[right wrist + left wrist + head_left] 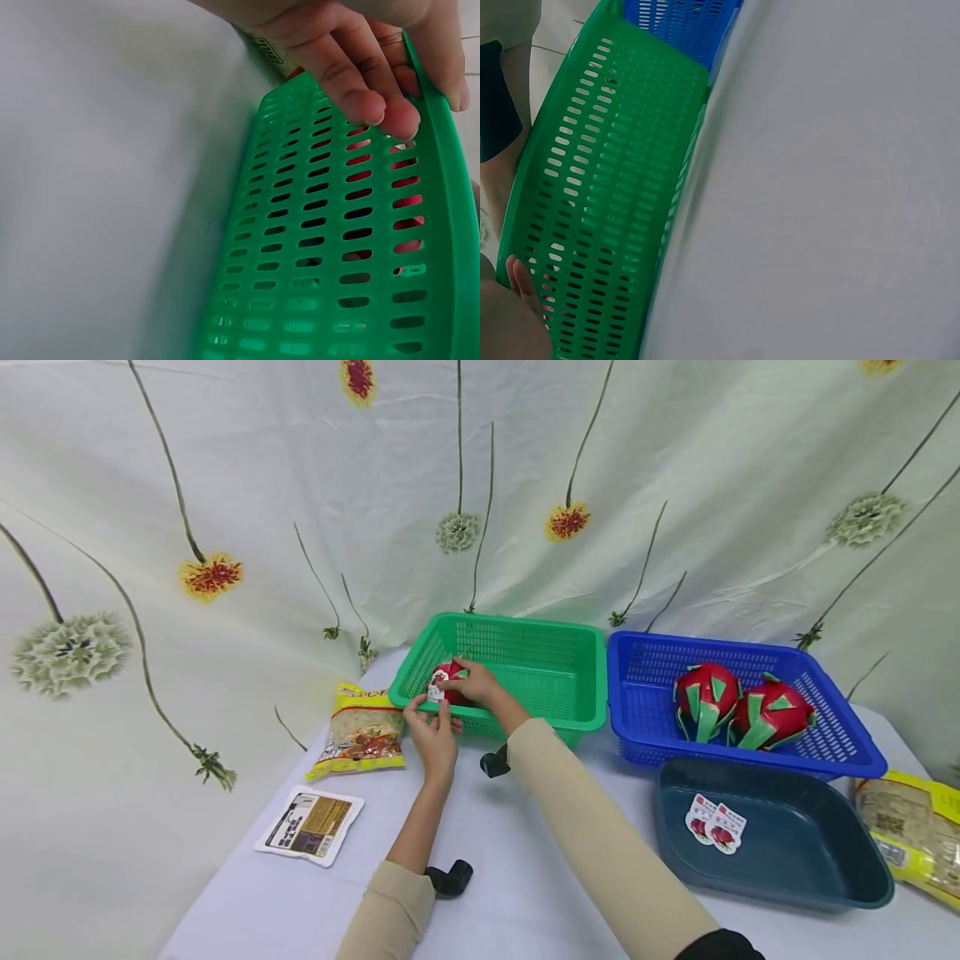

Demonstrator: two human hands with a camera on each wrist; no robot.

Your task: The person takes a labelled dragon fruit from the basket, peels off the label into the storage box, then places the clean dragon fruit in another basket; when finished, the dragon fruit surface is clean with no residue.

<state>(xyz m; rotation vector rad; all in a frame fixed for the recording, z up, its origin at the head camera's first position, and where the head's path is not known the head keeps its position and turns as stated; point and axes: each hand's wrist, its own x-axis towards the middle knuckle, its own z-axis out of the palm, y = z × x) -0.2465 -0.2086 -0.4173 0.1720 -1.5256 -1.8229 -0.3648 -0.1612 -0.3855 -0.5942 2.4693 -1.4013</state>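
Observation:
In the head view my right hand (480,683) reaches over the front rim into the green basket (532,722). It holds a red dragon fruit (456,693) at the left end, fingers over its top. A white label (437,683) with a picture sits on the fruit's left side, by my fingers. My left hand (435,739) is at the basket's front left rim, just below the fruit. In the right wrist view, left-hand fingers (337,82) hang loosely outside the slotted wall, and one digit touches the rim. The left wrist view shows left fingertips (523,281) beside the rim.
A blue basket (630,739) with two dragon fruits (772,714) stands to the right. Before it, a dark tray (817,827) holds two labels (724,828). Yellow bags lie left (360,731) and far right (911,827); a white packet (311,824) lies front left.

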